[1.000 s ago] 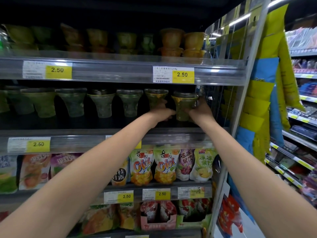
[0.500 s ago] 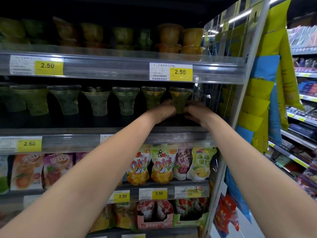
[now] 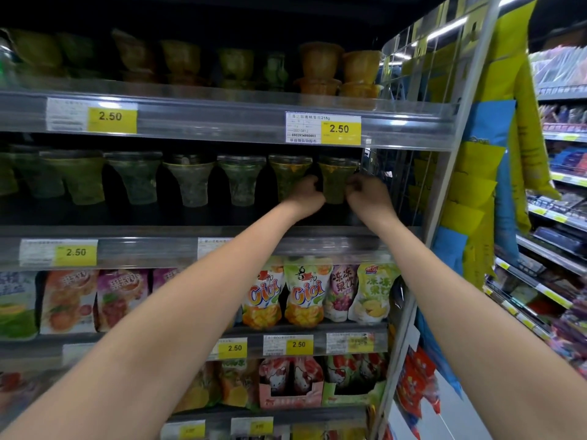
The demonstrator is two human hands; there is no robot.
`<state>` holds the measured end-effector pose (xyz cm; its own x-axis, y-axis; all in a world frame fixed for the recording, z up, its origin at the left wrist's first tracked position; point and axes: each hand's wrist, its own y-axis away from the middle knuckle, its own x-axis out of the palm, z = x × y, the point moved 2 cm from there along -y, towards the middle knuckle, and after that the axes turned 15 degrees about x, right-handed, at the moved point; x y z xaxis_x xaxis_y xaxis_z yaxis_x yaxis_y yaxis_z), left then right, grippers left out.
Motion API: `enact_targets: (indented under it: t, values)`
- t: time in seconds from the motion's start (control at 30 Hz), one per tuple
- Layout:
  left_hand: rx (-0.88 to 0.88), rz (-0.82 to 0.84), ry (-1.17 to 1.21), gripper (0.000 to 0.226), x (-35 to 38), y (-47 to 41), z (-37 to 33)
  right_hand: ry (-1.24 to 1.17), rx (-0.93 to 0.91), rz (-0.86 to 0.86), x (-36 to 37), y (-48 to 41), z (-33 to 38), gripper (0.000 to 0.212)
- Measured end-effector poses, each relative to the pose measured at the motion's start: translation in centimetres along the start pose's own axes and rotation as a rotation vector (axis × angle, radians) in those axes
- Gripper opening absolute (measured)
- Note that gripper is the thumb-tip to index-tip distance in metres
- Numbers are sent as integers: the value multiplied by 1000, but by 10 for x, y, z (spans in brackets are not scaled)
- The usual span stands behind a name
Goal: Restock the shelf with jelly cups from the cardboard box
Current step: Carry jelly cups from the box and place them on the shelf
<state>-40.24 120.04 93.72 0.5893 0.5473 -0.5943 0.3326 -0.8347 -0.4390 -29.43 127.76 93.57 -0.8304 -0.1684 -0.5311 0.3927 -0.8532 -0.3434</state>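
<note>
A row of clear jelly cups with greenish contents stands on the second shelf [image 3: 222, 231]. The rightmost jelly cup [image 3: 337, 173] stands in line with the others, next to the wire side panel. My left hand [image 3: 303, 196] has curled fingers against the cup's left side and partly covers the neighbouring cup [image 3: 287, 171]. Curled fingers of my right hand [image 3: 368, 196] hold the cup's right side, so it sits between both hands. The cardboard box is out of view.
The top shelf [image 3: 222, 103] carries orange and green cups. Below hang jelly pouches [image 3: 305, 293] and boxed packs [image 3: 290, 381]. A wire side panel [image 3: 403, 185] closes the shelf's right end. Yellow and blue bags [image 3: 495, 173] hang beside it; an aisle rack [image 3: 559, 217] stands at right.
The cup held between both hands went deeper into the shelf and now lines up with the row. Both hands slid down to its narrow lower part.
</note>
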Motion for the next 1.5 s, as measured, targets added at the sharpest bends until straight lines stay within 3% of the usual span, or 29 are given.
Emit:
enact_targets:
  t: [0.2, 0.37, 0.5, 0.67, 1.03, 1.13, 1.5]
  values:
    - [126, 4, -541, 28, -36, 42, 11, 324, -216, -126, 12, 33, 5, 27]
    - [322, -187, -859, 38, -43, 88, 26, 483, -404, -269, 42, 82, 9, 41]
    - [595, -311, -917, 35, -38, 126, 47, 487, -490, -241, 59, 113, 8, 41]
    - [569, -244, -913, 46, -30, 170, 67, 578, -414, -168, 75, 159, -11, 53]
    - [336, 48, -987, 55, -16, 337, 60, 655, -465, 161, 66, 293, -37, 52]
    - [194, 109, -957, 57, -9, 403, 46, 663, -486, 231, 62, 351, -44, 50]
    - [-372, 349, -836, 49, -12, 689, 42, 724, -573, 790, 116, 580, -44, 45]
